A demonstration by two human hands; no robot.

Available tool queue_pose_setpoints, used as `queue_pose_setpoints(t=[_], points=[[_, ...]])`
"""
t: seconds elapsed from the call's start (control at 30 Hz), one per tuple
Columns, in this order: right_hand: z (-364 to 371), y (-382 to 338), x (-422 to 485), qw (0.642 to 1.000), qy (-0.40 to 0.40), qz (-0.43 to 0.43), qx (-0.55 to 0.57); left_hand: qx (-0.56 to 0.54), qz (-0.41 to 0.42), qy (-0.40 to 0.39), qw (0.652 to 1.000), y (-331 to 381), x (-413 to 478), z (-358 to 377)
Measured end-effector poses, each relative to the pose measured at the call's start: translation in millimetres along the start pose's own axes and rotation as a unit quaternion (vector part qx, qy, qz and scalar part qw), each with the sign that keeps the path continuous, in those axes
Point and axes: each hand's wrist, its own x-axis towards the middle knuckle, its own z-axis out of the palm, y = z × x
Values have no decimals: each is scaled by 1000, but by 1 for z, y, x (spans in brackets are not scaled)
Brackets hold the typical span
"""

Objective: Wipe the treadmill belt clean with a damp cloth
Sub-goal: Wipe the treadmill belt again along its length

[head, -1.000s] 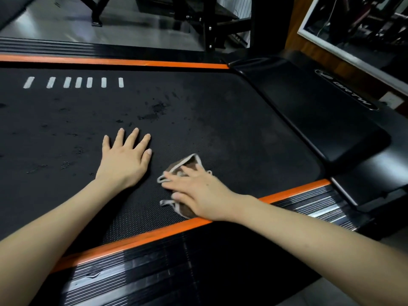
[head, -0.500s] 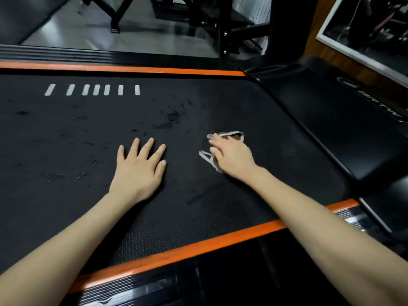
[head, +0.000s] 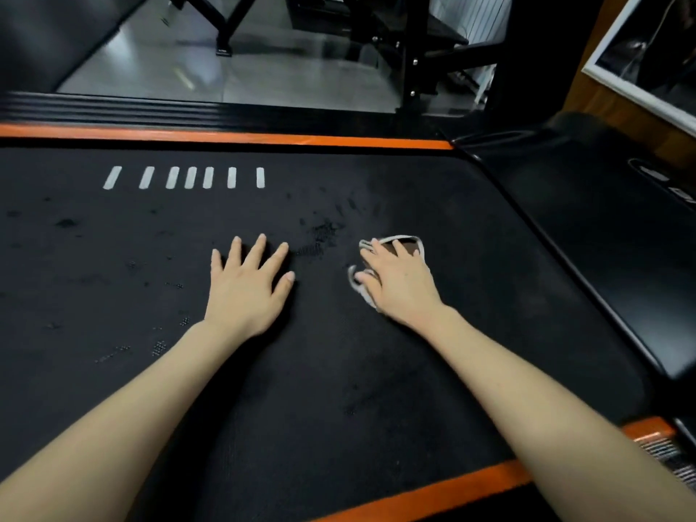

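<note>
- Black belt [head: 113, 265], left side: my left hand [head: 248, 292] lies flat on it, fingers spread, holding nothing.
- Middle: dark specks [head: 318, 239] lie between my hands, and they look unwiped to me.
- Right: my right hand [head: 399, 284] presses the brown cloth [head: 408, 246] flat on the belt with straight fingers. I'm mid-wipe; next comes a firm stroke leftward over those specks.

1 head view, close above treadmill belt [head: 376, 371], facing forward-down over both forearms.
</note>
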Motion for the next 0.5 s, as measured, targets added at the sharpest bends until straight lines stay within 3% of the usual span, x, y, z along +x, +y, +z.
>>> queue_pose_setpoints(t=[0.1, 0.27, 0.5], points=[[1, -1, -15, 1000, -4, -19, 14, 7, -4, -21, 1000, 2, 17, 2], [5, 16, 3, 995, 23, -90, -44, -1, 1, 24, 1000, 4, 25, 6], [10, 34, 100, 998, 24, 53, 35, -7, 0, 38, 999, 5, 27, 9]])
